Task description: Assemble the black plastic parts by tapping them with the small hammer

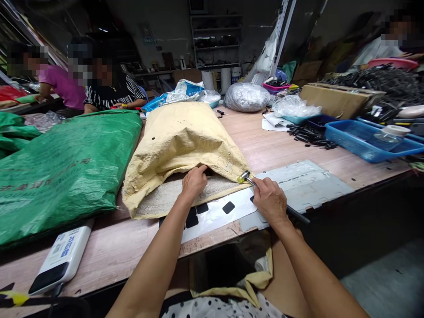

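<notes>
A large pale-yellow woven sack (185, 132) lies on the table with its mouth toward me. My left hand (195, 181) is at the sack's opening, its fingers bent at the upper edge; whatever they grip is hidden. In my right hand (270, 198), closed round the handle, is a small hammer (244, 176) with a yellowish end, its head by the sack's right corner. Beneath both hands, a white sheet (215, 221) runs along the table edge, with black rounded squares (228, 207) on it. A grey board (304, 185) extends to the right.
A green sack (66, 168) fills the left side, with a white device (62, 256) in front. Blue trays (361, 141), black parts (311, 138) and a cardboard box (334, 101) are at the right. Other people sit beyond the table. An open yellow bag (228, 291) is below the edge.
</notes>
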Demonstrator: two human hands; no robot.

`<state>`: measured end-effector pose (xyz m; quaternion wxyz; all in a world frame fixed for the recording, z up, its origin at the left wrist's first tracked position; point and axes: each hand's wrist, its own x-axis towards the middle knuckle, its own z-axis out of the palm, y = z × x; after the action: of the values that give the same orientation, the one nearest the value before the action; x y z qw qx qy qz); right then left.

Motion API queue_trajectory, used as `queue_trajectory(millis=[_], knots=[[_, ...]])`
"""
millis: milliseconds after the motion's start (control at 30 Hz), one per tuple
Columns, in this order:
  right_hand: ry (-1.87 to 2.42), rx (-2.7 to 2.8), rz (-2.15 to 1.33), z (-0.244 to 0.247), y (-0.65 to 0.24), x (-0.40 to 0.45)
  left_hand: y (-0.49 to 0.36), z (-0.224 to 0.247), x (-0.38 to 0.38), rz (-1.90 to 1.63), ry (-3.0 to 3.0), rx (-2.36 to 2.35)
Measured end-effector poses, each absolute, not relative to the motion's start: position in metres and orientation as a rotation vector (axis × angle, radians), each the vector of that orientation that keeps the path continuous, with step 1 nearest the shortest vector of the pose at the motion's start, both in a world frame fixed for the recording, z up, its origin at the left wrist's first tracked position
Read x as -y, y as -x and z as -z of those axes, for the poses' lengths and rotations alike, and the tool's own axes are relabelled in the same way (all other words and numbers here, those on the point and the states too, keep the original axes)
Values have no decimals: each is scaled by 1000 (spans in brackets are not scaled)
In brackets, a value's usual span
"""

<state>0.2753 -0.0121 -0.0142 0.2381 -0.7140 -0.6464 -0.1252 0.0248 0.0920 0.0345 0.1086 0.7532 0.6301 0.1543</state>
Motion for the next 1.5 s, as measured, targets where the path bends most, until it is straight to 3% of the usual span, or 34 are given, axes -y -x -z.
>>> queue_trajectory(millis=[367, 633, 933, 1133, 1367, 1500], knots=[[1981, 1766, 310, 12, -274, 13, -23, -39, -86, -350, -2329, -1734], [1958, 1754, 331, 14, -275, 13, -7, -35, -11, -453, -2387, -1385], [1954, 1758, 323, 16, -277, 10, 5, -4, -2, -751, -2211, -1329], [1812, 1663, 151, -2, -267, 23, 4, -1, -4, -787, -2169, -1324], [1334, 1744, -414, -24, -220, 59, 3, 0, -4, -818, -2104, -1340], [1302, 1828, -459, -22, -202, 69, 4, 5, -6, -848, -2073, -1331]])
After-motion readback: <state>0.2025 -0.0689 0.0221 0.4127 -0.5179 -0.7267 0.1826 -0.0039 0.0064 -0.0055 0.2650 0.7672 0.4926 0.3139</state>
